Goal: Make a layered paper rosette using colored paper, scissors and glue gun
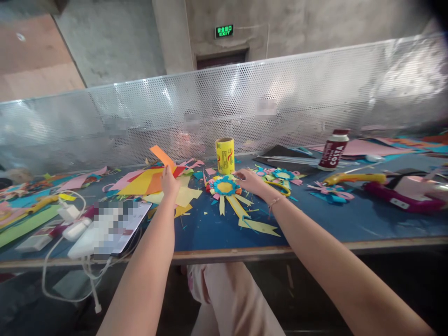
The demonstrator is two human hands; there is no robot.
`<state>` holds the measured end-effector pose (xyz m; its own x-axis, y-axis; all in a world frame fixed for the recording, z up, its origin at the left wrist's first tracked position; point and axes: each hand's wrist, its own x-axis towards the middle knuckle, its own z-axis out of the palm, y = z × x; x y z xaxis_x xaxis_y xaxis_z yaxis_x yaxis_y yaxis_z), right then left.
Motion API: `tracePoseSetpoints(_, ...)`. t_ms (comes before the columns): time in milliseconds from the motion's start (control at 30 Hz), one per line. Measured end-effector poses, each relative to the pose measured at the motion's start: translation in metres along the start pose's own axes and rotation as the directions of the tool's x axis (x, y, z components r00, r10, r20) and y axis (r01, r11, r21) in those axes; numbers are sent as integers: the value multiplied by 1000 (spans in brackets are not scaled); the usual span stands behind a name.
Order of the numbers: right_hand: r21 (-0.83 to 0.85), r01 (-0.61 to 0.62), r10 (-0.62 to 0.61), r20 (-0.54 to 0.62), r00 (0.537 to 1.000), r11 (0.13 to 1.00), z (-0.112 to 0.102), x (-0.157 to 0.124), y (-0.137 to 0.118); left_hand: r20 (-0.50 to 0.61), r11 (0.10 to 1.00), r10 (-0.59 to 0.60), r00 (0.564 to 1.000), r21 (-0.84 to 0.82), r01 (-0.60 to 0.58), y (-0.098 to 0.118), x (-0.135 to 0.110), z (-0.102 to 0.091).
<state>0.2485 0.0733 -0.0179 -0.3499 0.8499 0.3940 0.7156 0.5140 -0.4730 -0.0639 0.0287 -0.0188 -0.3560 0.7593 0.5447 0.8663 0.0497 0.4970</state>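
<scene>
My left hand (170, 183) is closed on an orange paper strip (161, 156), lifting it above a pile of yellow and orange paper sheets (147, 183). My right hand (252, 181) rests palm down on the blue table, fingers stretched toward a paper rosette (226, 187) with a yellow centre, blue ring and yellow ribbon tails. A yellow tape roll (224, 156) stands upright just behind the rosette.
A phone (115, 227) with white cables and a charger lies at the front left. Scissors with yellow handles (280, 185), more paper flowers, a Costa bottle (333, 150), a yellow cutter (353, 178) and a magenta tool (402, 196) sit right. A perforated metal screen (224, 107) backs the table.
</scene>
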Motion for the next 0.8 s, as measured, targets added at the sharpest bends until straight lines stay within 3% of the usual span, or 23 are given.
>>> tracePoseSetpoints(100,-11,-18,18,-13,1000,1000,3,1,3,-116,1000,-4,993,-3,3,3,0,1)
tracePoseSetpoints(167,-32,-26,26,-21,999,999,4,1,4,-114,1000,30,993,7,-29,3,0,3)
tracePoseSetpoints(533,-44,-23,23,-1,1000,999,-2,2,3,49,997,70,996,40,-72,-2,-2,7)
tracePoseSetpoints(800,-17,-11,10,-39,999,1000,5,3,7,112,997,26,993,66,-33,-10,-4,11)
